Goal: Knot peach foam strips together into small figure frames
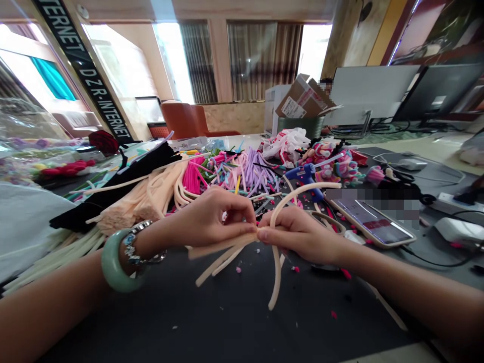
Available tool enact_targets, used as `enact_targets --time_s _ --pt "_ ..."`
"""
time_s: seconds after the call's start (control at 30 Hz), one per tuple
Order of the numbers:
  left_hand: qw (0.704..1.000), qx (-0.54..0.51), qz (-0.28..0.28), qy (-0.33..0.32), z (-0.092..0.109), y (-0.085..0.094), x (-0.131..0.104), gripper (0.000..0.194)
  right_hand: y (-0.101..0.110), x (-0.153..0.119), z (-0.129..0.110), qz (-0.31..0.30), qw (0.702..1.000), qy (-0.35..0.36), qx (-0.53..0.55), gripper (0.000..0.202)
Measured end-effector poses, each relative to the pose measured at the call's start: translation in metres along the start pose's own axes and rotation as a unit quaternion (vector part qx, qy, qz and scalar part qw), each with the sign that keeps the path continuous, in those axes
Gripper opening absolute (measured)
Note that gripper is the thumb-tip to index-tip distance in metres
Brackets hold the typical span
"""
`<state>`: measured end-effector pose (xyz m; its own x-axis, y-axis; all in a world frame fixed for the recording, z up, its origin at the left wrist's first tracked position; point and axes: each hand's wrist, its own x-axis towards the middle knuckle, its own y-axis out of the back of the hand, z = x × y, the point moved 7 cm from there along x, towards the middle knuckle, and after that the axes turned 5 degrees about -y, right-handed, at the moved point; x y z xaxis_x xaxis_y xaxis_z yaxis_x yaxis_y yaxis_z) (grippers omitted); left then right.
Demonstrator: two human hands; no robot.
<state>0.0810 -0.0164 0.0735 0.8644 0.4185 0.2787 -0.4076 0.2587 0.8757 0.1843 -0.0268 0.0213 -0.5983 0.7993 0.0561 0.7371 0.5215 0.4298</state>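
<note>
Cream pipe cleaners (277,277) meet between my two hands, above the dark tabletop. My left hand (215,217) pinches them from the left, thumb and forefinger pressed together, and several loose ends hang below it. From the right, my right hand (298,229) pinches the same bunch at its middle, its thumb almost touching the left fingertips. One long strand curves up over the right hand toward the right, and its other end points down. The exact crossing of the strands is hidden by the fingers. A jade bangle and a silver bracelet sit on my left wrist.
Behind my hands lie bundles of peach pipe cleaners (139,199), black ones (113,186) and purple ones (260,169). A blue glue gun (302,175) rests at the back. To the right is a phone (372,219) with a cable. Small pink scraps dot the table.
</note>
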Motion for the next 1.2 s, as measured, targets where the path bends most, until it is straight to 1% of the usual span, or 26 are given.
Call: enact_targets --time_s 0.1,0.23,0.33,0.4,0.53,0.63,0.77,0.87,0.9,0.97,1.03,1.2 --pt "0.998 0.047 0.012 0.026 0.004 0.003 0.001 0.015 0.001 0.001 0.0 0.023 1.0 0.005 -0.011 0.041" --pt "0.993 0.101 0.023 0.048 0.011 0.003 -0.001 0.015 0.001 0.002 -0.002 0.034 0.999 0.023 -0.02 0.042" --pt "0.985 0.155 0.013 0.071 0.016 0.0 -0.004 0.012 0.004 0.002 -0.001 0.053 0.998 0.013 -0.036 0.038" --pt "0.979 0.181 0.018 0.087 0.018 -0.002 -0.006 0.011 0.006 0.002 0.001 0.063 0.997 0.0 -0.045 0.035" --pt "0.971 0.2 0.071 0.106 0.023 -0.003 -0.008 0.012 0.009 0.002 0.002 0.081 0.996 -0.012 -0.047 0.033" --pt "0.957 0.261 0.087 0.096 0.028 -0.006 -0.009 0.012 0.009 0.002 0.003 0.092 0.995 -0.014 -0.046 0.035" --pt "0.922 0.369 0.089 0.075 0.036 -0.011 -0.013 0.012 0.003 0.003 0.005 0.081 0.996 -0.011 -0.03 0.037" --pt "0.9 0.415 0.116 0.067 0.04 -0.013 -0.017 0.004 0.001 0.003 0.005 0.084 0.996 -0.004 -0.036 0.038" --pt "0.895 0.423 0.126 0.065 0.041 -0.013 -0.017 0.007 0.001 0.003 0.005 0.088 0.995 -0.002 -0.042 0.038" --pt "0.89 0.429 0.143 0.057 0.043 -0.014 -0.019 0.012 0.001 0.004 0.004 0.099 0.994 0.002 -0.055 0.039" --pt "0.89 0.428 0.149 0.043 0.043 -0.016 -0.019 0.014 0.001 0.004 0.004 0.107 0.992 0.001 -0.066 0.04" --pt "0.888 0.418 0.191 0.004 0.042 -0.017 -0.019 0.008 0.0 0.003 0.007 0.114 0.992 -0.011 -0.058 0.043"
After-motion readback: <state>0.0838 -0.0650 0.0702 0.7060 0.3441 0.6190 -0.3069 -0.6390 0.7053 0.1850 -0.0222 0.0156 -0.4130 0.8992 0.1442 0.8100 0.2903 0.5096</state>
